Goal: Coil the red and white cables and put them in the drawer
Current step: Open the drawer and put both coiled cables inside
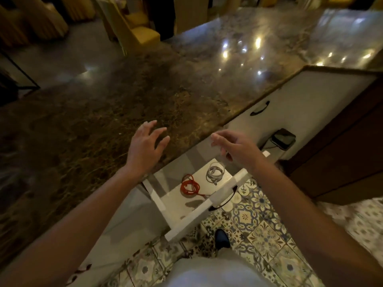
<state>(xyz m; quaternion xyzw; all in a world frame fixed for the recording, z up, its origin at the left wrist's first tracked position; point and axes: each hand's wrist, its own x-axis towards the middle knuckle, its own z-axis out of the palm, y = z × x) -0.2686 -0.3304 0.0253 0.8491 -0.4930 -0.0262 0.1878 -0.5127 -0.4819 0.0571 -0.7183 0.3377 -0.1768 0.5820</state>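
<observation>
Drawer (209, 206), white, pulled out below the edge of the brown marble counter (116, 104); black bow handle (224, 200) on its front, facing the patterned tile floor (257, 230)

Contents: red cable (189, 187), coiled, lying on the drawer floor on the side toward the person's left; white cable (215, 172), coiled, just beside it on the side toward the right and slightly deeper in. Coils apart, not overlapping. A loose tail of the red cable runs toward the drawer front.

Left hand (145, 148): above the counter edge, fingers spread and straight, holding nothing. Right hand (236, 148): over the back part of the drawer opening, fingers loosely extended, holding nothing.

Relation governing the next move: both coils lie below and nearer the person than either hand, and the drawer front runs crosswise, its long axis slanting from lower left to upper right. Handle sits below the right forearm, so the right hand appears the nearer one to it; the left would have to cross over the open drawer.

Status, as judged: both cables coiled and stowed; only closing the drawer seems left, by a push on the front, square to its long axis

Also present: dark small device (283, 138) with a lead, beside the cabinet; second black handle (260, 108) on the adjoining white drawer front
</observation>
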